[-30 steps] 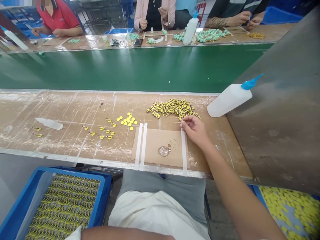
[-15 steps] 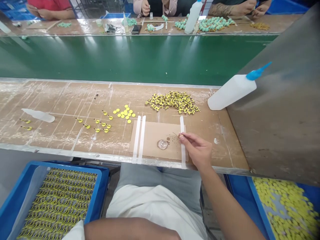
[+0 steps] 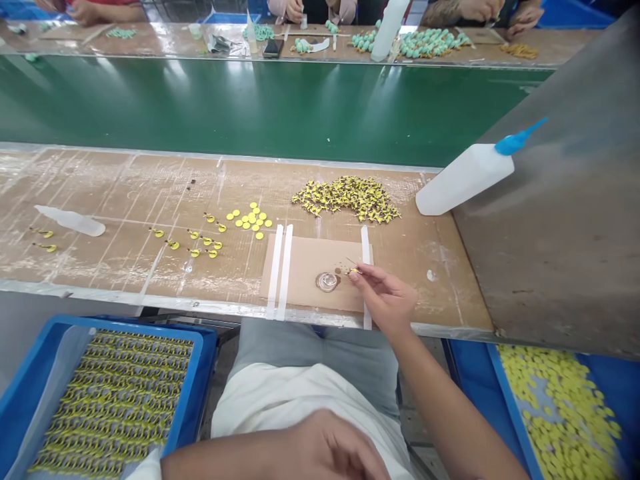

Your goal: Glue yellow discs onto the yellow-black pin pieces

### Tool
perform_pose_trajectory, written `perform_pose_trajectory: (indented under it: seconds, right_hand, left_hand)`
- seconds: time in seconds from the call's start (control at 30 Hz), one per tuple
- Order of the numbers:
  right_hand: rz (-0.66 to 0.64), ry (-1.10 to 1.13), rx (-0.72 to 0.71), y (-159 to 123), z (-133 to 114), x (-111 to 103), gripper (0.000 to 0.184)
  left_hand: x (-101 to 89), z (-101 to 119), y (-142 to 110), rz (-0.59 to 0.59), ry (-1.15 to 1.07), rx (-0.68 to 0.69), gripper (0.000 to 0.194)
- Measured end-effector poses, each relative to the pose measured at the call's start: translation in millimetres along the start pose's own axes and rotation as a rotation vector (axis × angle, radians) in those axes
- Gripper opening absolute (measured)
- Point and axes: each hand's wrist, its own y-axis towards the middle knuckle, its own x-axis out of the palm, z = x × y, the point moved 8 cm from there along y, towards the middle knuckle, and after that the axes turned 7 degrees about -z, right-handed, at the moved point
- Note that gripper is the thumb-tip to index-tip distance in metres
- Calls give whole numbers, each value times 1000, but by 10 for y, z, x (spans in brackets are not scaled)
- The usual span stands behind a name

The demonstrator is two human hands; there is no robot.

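The step in hand looked like bringing one small part over to the work spot: the right hand (image 3: 390, 297) had its thumb and forefinger pinched together on a small yellow-and-dark piece (image 3: 354, 271), a thin dark point sticking up from it towards the far left. That piece was above the right part of the cardboard pad (image 3: 300, 287), just to the right of a round clear dish (image 3: 327, 282), and seemed apart from it. What the dish held was too small to make out. The left hand (image 3: 340, 443) was low at the near edge of the view, over the lap, its fingers loosely curled; whether it held anything, I cannot tell. On the surface (image 3: 430, 300), a heap of similar pieces (image 3: 347, 198) lay on the far side of the pad, and loose yellow discs (image 3: 253, 219) lay to its far left. Further left were several discs with dark pieces on them (image 3: 207, 240), which suggested, as a judgement, that the held piece belonged with a disc. From there, the next move called for a light, steady pinch, turned so that the side to be worked faced the dish, and a low approach that did not knock its rim. A white bottle with a blue nozzle (image 3: 465, 180) leaned at the far right, well apart from both hands, so it did not crowd that short path
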Motion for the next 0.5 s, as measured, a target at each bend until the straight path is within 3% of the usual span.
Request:
perform_pose_trajectory:
  seconds: [0.1, 0.2, 0.3, 0.5]
  right_hand:
    - [-11, -162, -136, 12, -148, 28, 17]
    - [-44, -224, -241, 6, -255, 89, 15]
    - [-86, -249, -293, 3, -296, 147, 17]
    - [-151, -209, -466, 6, -417, 201, 27]
  left_hand:
    - [-460, 362, -89, 387, -234, 208, 27]
    - [-870, 722, -235, 653, -269, 359, 22]
    - [-1123, 931, -350, 769, -251, 394, 28]
    - [-1365, 1090, -430, 834, -177, 483, 25]
